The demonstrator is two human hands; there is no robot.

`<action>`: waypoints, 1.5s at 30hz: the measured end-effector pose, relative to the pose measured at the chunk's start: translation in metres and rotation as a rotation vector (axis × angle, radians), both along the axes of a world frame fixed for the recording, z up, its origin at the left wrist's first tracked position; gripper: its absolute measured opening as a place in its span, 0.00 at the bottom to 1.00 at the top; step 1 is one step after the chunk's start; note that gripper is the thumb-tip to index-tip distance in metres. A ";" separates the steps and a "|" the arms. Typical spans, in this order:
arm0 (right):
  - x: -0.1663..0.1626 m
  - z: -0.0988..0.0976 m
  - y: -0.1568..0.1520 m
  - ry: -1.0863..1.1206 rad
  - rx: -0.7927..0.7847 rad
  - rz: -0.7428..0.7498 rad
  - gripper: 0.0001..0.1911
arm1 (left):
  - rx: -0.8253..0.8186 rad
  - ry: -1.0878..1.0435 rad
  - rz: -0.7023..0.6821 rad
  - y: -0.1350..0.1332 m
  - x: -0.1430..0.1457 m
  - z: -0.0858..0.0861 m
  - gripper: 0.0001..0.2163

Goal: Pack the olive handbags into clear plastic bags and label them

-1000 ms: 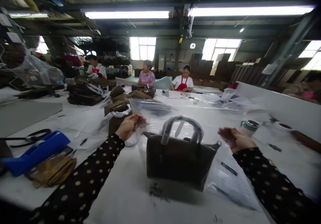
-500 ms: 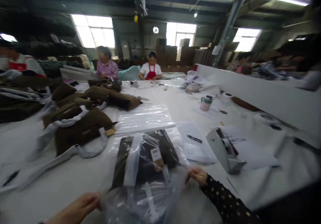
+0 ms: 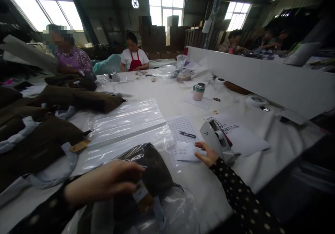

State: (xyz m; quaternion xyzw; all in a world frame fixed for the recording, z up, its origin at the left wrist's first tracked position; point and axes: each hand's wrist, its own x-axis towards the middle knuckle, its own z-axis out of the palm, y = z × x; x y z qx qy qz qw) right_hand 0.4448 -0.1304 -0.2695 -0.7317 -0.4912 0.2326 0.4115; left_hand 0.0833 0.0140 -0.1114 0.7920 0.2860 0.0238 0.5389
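Note:
A dark bag (image 3: 154, 164) in a clear plastic bag (image 3: 180, 206) lies in front of me, with a white and brown tag (image 3: 145, 199) on it. My left hand (image 3: 112, 180) is above the bag, slightly blurred, thumb and fingers apart and nothing seen in them. My right hand (image 3: 208, 154) is open at the edge of a small white paper (image 3: 186, 151), fingers spread; whether it touches the paper I cannot tell. Just beyond that hand stands a grey tape dispenser (image 3: 213, 138). A printed sheet of labels (image 3: 180, 124) bears a dark pen-like tool (image 3: 187, 134).
Flat clear plastic bags (image 3: 125, 122) lie ahead. Several brown bags (image 3: 49, 143) with wrapped handles are piled left. A lidded cup (image 3: 199, 92) stands beyond the dispenser, near a white partition (image 3: 248, 71). Across the table, a person in a red apron (image 3: 135, 61) sits.
Both hands have let go of the plastic bag's edge. My left hand has come over the bag, and my right hand has moved forward to the small paper. The view has turned.

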 end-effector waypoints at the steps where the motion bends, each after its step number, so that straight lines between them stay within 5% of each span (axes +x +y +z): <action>1: 0.005 -0.002 0.015 -0.066 -0.031 0.003 0.26 | 0.025 0.007 -0.138 0.010 0.037 -0.004 0.15; 3: 0.011 -0.009 0.039 -0.100 -0.082 0.010 0.30 | 0.039 -0.040 -0.196 0.026 0.106 -0.024 0.16; 6: 0.018 -0.019 0.057 -0.042 -0.145 0.057 0.29 | 0.048 -0.027 -0.035 0.037 0.177 -0.072 0.23; 9: 0.024 -0.023 0.056 0.079 -0.163 0.144 0.27 | -0.010 0.037 0.058 0.039 0.203 -0.109 0.37; 11: 0.026 -0.022 0.053 0.200 -0.149 0.210 0.28 | -0.072 0.074 0.041 0.038 0.209 -0.119 0.41; 16: 0.028 -0.006 0.052 0.527 -0.104 0.337 0.29 | -0.236 0.124 -0.070 0.032 0.220 -0.121 0.24; 18: 0.029 0.006 0.051 0.440 -0.037 0.307 0.26 | -0.300 0.127 -0.085 0.029 0.221 -0.121 0.16; 21: 0.025 0.025 0.040 0.020 0.173 0.168 0.14 | -0.365 0.100 -0.060 0.027 0.218 -0.122 0.12; 24: 0.007 0.035 0.023 -0.322 0.293 0.099 0.05 | -0.398 0.066 -0.032 0.023 0.212 -0.120 0.11; 29: -0.025 0.024 0.013 -0.547 0.317 0.110 0.07 | -0.453 0.018 -0.013 0.013 0.208 -0.114 0.10; 45: -0.027 0.011 0.028 -0.648 0.362 0.173 0.06 | -0.473 0.040 0.036 0.015 0.201 -0.103 0.25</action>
